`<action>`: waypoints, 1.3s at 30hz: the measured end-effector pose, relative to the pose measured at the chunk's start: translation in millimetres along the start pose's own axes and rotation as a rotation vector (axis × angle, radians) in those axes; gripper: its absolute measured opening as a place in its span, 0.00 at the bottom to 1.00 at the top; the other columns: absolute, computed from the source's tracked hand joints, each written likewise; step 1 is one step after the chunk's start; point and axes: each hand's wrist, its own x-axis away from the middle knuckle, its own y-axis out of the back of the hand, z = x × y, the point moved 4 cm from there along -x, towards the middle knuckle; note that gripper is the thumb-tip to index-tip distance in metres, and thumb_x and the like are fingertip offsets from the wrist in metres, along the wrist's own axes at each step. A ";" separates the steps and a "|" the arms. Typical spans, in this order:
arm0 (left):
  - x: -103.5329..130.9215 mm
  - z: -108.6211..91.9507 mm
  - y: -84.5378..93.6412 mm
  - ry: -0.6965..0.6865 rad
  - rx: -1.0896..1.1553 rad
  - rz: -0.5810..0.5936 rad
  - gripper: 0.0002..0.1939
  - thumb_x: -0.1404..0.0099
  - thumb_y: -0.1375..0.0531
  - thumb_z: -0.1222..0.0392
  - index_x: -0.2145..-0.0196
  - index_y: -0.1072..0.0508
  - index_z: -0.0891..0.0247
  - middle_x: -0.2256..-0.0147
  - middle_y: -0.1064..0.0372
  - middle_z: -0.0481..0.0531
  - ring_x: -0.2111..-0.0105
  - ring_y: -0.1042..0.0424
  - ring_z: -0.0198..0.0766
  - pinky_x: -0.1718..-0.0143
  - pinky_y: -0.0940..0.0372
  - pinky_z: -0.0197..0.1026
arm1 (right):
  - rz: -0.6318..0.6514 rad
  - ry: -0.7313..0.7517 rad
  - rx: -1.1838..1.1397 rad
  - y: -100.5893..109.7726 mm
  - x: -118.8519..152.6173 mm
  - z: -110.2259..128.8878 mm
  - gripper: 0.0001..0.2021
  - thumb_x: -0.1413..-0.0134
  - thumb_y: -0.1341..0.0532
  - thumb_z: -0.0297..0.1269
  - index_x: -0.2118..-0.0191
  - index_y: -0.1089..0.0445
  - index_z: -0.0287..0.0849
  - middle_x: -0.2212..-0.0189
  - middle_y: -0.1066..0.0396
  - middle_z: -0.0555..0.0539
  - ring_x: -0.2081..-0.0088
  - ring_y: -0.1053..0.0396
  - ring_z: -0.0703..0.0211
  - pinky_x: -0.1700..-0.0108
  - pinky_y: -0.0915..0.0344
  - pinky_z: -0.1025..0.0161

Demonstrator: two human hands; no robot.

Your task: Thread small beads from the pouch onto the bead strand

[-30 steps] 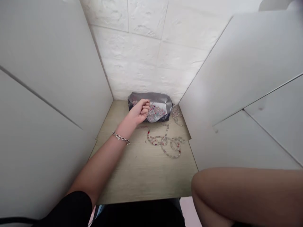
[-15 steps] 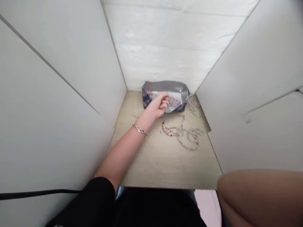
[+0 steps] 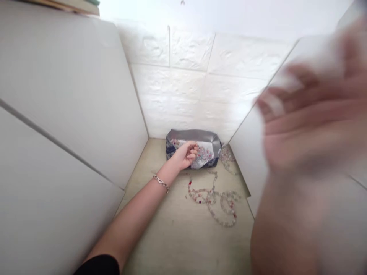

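Note:
My left hand (image 3: 188,154), with a chain bracelet on its wrist, is over the front of an open foil-lined pouch (image 3: 194,135). Its fingers are curled closed, and anything pinched in them is too small to make out. Inside the pouch lie many loose small beads (image 3: 205,154), pink, red and clear. Long strands of strung beads (image 3: 220,222) loop over the wooden surface in front, one end running up beneath my left wrist. Close to the camera on the right, my right hand (image 3: 309,122) is raised and smeared by motion, so its fingers cannot be read.
A second clump of beads (image 3: 227,154) lies right of the pouch. White panels (image 3: 71,95) enclose the wooden surface (image 3: 172,236) at left and right, with a white brick-pattern wall (image 3: 186,88) behind. Edges of stacked items (image 3: 77,5) show at the upper left.
My right hand has come up into view at the right, where only a bent limb showed before. The view has tilted upward. My left hand stays closed over the pouch.

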 end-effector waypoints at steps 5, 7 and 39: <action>-1.5 -4.1 3.4 -0.060 -0.070 0.000 0.06 0.44 0.48 0.71 0.78 0.40 0.68 0.83 0.49 0.43 0.88 0.50 0.19 0.91 0.59 0.23 | 0.165 -0.173 -0.312 -74.1 -41.5 -33.1 0.16 0.52 0.45 0.41 0.60 0.29 0.38 0.61 0.29 0.42 0.59 0.33 0.57 0.56 0.39 0.60; -0.3 -6.1 2.7 -0.119 -0.081 -0.017 0.06 0.45 0.48 0.71 0.78 0.39 0.68 0.83 0.48 0.43 0.88 0.50 0.19 0.91 0.60 0.23 | 0.218 -0.215 -0.367 -101.2 -40.8 -55.1 0.15 0.56 0.43 0.40 0.64 0.28 0.37 0.64 0.28 0.43 0.61 0.32 0.58 0.57 0.39 0.61; 12.5 -8.0 -0.3 -0.130 -0.177 0.106 0.08 0.39 0.48 0.67 0.72 0.31 0.71 0.77 0.37 0.49 0.84 0.41 0.19 0.85 0.43 0.21 | 0.170 0.094 0.029 -75.5 -29.0 -31.5 0.10 0.52 0.47 0.32 0.73 0.27 0.42 0.73 0.31 0.50 0.69 0.36 0.65 0.64 0.44 0.67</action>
